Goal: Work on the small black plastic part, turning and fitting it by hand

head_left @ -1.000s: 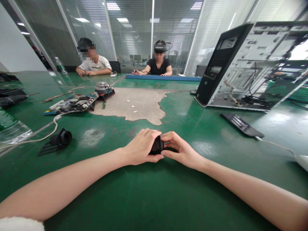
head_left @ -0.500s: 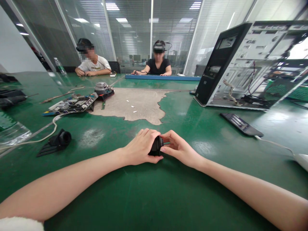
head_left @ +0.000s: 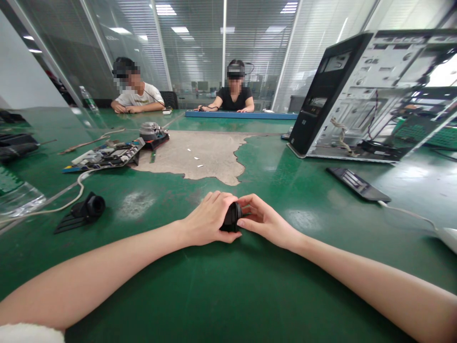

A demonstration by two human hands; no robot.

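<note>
- Two hands meet on one small black cylindrical part [head_left: 233, 216] near the front middle of the green table [head_left: 228, 295].
- Left hand [head_left: 209, 219] lies over the part from above, fingers curled down and closed around its body, pinning it against the table.
- Right hand [head_left: 262, 219] comes in from the other side, thumb and fingertips pinched on the part's exposed end.
- Judging by the grips, the step in hand looks like twisting or seating that end while the left hand braces the body.
- Any next move seems to call for a steady left hold and a small, controlled turn of the right fingertips.
- Off to the left lies a similar black part on a flat base [head_left: 84, 212], untouched, beside a white cable [head_left: 67, 202].
</note>
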